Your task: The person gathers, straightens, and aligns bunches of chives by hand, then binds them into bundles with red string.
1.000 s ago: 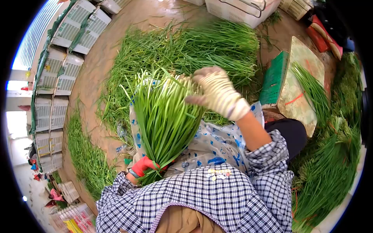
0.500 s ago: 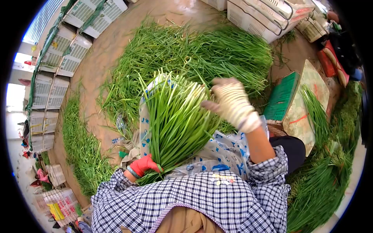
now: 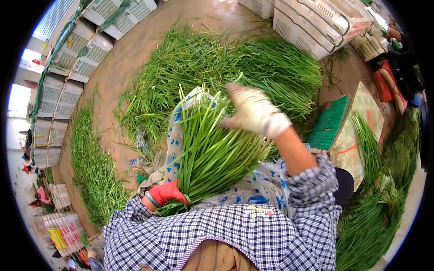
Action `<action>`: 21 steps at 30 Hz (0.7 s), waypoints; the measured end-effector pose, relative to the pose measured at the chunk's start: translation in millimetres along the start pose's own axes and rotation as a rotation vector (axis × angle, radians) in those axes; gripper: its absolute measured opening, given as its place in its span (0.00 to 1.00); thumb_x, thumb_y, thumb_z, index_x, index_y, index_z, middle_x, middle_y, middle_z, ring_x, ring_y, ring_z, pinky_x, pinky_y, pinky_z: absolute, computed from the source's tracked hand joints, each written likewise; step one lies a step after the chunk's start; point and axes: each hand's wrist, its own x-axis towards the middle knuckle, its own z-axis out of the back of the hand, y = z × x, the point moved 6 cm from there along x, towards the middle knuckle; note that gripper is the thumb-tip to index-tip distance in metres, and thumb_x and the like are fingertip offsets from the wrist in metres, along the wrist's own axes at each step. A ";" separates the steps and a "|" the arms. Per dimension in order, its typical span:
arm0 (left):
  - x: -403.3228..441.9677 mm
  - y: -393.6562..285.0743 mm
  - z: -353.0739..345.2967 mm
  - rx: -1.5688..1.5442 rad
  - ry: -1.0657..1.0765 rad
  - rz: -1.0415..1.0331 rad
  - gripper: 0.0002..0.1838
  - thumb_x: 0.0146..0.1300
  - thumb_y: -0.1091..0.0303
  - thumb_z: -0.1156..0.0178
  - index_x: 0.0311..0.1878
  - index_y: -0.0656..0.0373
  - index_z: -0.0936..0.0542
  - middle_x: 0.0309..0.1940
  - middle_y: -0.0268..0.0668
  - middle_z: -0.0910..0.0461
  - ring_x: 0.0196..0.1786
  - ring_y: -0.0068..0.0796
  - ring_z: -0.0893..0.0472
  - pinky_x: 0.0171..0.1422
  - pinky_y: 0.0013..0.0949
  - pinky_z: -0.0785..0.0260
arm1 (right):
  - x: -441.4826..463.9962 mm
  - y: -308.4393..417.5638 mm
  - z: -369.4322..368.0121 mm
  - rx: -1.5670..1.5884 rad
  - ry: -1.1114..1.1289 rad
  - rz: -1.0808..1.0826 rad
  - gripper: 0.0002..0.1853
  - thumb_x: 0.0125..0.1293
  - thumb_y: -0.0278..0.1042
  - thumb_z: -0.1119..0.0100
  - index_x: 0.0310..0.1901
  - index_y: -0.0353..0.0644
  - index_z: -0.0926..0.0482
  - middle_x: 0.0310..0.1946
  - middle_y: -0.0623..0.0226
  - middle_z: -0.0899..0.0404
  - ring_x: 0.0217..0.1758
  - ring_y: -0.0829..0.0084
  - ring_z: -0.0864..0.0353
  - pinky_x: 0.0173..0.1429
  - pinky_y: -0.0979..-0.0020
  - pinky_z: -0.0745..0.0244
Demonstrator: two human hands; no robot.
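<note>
A large fanned bunch of green leafy stalks (image 3: 217,153) lies over my lap, its pale ends pointing away from me. Around its narrow lower end my left hand (image 3: 167,194), in a red glove, is closed. My right hand (image 3: 251,110), in a cream striped glove, is at the upper right of the bunch, over the pale ends, fingers and thumb apart. Some stalks pass beneath its palm. Under the bunch is a whitish apron (image 3: 172,153) with blue prints.
Loose greens (image 3: 181,67) cover the floor ahead, with another strip (image 3: 92,167) at left. White crates (image 3: 61,97) line the left side; more crates (image 3: 298,29) stand at upper right. Right of me are a green-sided board (image 3: 330,124) and tied bunches (image 3: 373,221).
The view has shifted, so the surroundings sit differently. My right hand has swept over the pale ends, and the bunch's upper part leans and spreads more to the right. My left hand keeps its hold.
</note>
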 end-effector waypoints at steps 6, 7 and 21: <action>-9.6 6.6 0.9 -0.004 -0.026 0.170 0.40 0.44 0.81 0.30 0.66 0.61 0.29 0.60 0.39 0.23 0.62 0.31 0.26 0.68 0.36 0.34 | 29.4 -21.8 -66.6 -0.053 0.102 -0.166 0.12 0.62 0.32 0.47 0.43 0.38 0.20 0.38 0.49 0.16 0.44 0.52 0.15 0.49 0.56 0.21; -9.1 15.5 5.0 -0.003 0.001 0.222 0.40 0.44 0.80 0.29 0.66 0.61 0.29 0.60 0.39 0.23 0.62 0.31 0.26 0.68 0.36 0.34 | 27.8 -34.2 -69.5 -0.122 0.084 -0.179 0.10 0.62 0.29 0.49 0.42 0.39 0.20 0.38 0.49 0.16 0.44 0.52 0.15 0.48 0.55 0.21; 1.3 12.4 3.3 -0.057 0.075 0.117 0.41 0.44 0.82 0.31 0.67 0.62 0.30 0.61 0.39 0.23 0.62 0.30 0.26 0.68 0.35 0.35 | -1.7 -0.7 27.9 -0.156 -0.072 0.126 0.26 0.60 0.58 0.39 0.39 0.37 0.17 0.38 0.51 0.18 0.45 0.54 0.19 0.54 0.56 0.26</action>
